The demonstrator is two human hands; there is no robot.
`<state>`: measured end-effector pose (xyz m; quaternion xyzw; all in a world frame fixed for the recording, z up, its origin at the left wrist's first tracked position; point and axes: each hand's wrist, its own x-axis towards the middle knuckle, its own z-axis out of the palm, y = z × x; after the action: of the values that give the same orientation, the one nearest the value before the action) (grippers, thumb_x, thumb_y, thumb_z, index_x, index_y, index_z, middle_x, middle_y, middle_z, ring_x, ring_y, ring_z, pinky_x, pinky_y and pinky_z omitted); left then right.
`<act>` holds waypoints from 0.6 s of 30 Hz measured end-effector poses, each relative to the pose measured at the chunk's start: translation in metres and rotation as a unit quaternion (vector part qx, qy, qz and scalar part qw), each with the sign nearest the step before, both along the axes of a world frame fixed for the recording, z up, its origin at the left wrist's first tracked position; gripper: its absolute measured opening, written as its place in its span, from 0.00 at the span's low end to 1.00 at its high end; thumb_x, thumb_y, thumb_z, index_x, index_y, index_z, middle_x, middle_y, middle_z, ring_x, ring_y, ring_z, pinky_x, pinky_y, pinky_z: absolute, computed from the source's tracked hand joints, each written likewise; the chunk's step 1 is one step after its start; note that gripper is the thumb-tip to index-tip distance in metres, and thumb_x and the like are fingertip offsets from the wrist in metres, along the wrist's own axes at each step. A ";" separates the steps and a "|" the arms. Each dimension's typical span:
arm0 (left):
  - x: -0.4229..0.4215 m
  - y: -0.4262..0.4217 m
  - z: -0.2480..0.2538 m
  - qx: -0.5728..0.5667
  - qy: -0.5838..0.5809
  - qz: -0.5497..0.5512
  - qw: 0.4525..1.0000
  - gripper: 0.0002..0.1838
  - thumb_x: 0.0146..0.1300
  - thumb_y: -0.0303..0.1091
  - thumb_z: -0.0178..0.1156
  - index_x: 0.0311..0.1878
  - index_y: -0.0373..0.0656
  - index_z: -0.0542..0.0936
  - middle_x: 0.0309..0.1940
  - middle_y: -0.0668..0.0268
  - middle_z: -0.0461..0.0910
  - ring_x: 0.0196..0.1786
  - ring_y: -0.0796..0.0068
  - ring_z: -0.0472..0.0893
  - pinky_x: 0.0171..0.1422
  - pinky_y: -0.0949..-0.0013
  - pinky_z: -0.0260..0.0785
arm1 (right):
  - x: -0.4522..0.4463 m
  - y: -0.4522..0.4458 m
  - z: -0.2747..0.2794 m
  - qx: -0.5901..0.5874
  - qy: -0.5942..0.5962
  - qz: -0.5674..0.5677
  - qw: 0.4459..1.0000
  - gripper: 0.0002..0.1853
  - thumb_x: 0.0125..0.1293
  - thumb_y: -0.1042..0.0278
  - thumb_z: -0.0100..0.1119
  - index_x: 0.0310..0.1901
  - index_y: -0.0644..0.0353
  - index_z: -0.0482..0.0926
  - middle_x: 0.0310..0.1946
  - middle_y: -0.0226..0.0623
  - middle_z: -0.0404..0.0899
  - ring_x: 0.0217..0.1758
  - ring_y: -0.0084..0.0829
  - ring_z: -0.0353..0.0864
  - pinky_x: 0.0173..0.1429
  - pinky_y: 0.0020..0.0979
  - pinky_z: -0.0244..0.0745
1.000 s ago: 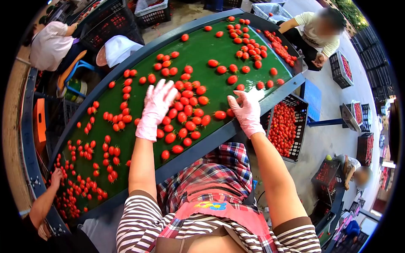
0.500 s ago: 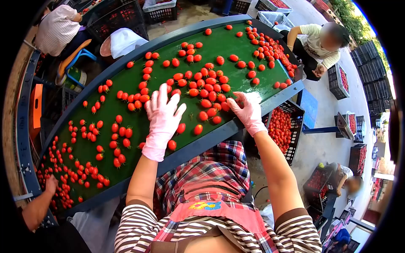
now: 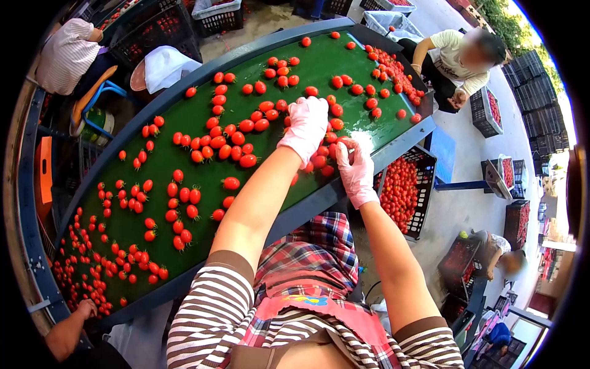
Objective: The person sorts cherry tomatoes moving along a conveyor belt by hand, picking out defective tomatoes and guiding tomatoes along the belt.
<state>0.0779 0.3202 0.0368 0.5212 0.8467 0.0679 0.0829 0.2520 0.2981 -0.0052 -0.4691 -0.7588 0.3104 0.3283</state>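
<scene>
Many red cherry tomatoes (image 3: 247,161) lie scattered over a green conveyor belt (image 3: 203,243). My left hand (image 3: 307,128), in a pale pink glove, reaches over the belt's middle with its fingers curled down among the tomatoes. What those fingers hold, if anything, is hidden beneath the glove. Near the belt's front edge is my right hand (image 3: 356,175), gloved alike. Its thumb and fingers are drawn together, with a bit of red showing at the tips, apparently a cherry tomato. More tomatoes lie between the two hands.
A grey metal rail (image 3: 402,144) borders the belt. Below its right end stands a black crate (image 3: 424,184) filled with tomatoes. Another person's hand (image 3: 86,309) is at the belt's lower left. A person (image 3: 458,58) sits beyond the right end. Stacked crates (image 3: 534,92) stand farther right.
My left hand has swung right and away from me, from spread fingers to curled ones. My right hand has shifted slightly down and its fingers have drawn together. Some tomatoes have moved rightward.
</scene>
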 end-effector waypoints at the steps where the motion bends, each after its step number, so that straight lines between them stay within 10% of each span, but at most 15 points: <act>1: -0.006 -0.001 0.001 0.027 -0.016 -0.003 1.000 0.15 0.70 0.43 0.57 0.53 0.48 0.83 0.53 0.58 0.84 0.59 0.49 0.81 0.60 0.49 0.76 | -0.002 -0.001 -0.002 0.017 0.028 0.007 0.999 0.12 0.66 0.60 0.70 0.46 0.56 0.84 0.37 0.36 0.82 0.26 0.28 0.76 0.37 0.31 0.77; 6: -0.035 -0.011 0.002 0.052 -0.061 -0.003 0.997 0.15 0.69 0.46 0.55 0.52 0.54 0.85 0.51 0.63 0.86 0.55 0.59 0.84 0.62 0.48 0.74 | -0.009 -0.016 -0.004 0.064 0.060 0.002 0.996 0.14 0.66 0.62 0.70 0.50 0.55 0.81 0.47 0.40 0.81 0.27 0.29 0.78 0.38 0.31 0.78; 8: -0.067 -0.037 -0.014 0.265 0.043 -0.024 0.963 0.15 0.69 0.46 0.57 0.54 0.58 0.85 0.54 0.66 0.85 0.55 0.57 0.84 0.60 0.51 0.76 | -0.014 -0.019 0.003 0.088 0.028 0.011 0.996 0.14 0.66 0.64 0.68 0.51 0.55 0.81 0.51 0.45 0.81 0.41 0.41 0.85 0.47 0.37 0.82; 13: -0.067 -0.045 0.013 -0.027 -0.023 0.013 0.999 0.19 0.69 0.48 0.59 0.62 0.63 0.82 0.58 0.68 0.82 0.61 0.60 0.80 0.63 0.53 0.74 | -0.022 -0.006 0.008 0.152 0.009 0.069 0.986 0.13 0.65 0.63 0.67 0.49 0.55 0.83 0.52 0.47 0.84 0.51 0.49 0.86 0.55 0.42 0.82; 16: -0.014 0.006 0.022 -0.002 0.052 -0.155 0.986 0.21 0.73 0.50 0.54 0.68 0.68 0.76 0.68 0.69 0.74 0.65 0.61 0.77 0.67 0.49 0.71 | -0.016 0.042 -0.001 0.127 0.016 0.090 0.988 0.12 0.64 0.64 0.67 0.48 0.55 0.83 0.51 0.45 0.85 0.50 0.49 0.86 0.54 0.42 0.82; 18: 0.007 0.041 -0.028 0.236 0.162 -0.180 0.941 0.21 0.74 0.51 0.52 0.68 0.70 0.76 0.70 0.70 0.71 0.67 0.63 0.74 0.72 0.45 0.65 | -0.009 0.074 -0.011 0.114 0.019 0.083 0.990 0.12 0.64 0.66 0.67 0.48 0.55 0.82 0.52 0.45 0.84 0.50 0.49 0.86 0.53 0.41 0.83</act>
<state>0.0854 0.3615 0.0091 0.6731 0.7007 0.1643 -0.1704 0.2434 0.3720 -0.0160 -0.3582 -0.8190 0.2568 0.3675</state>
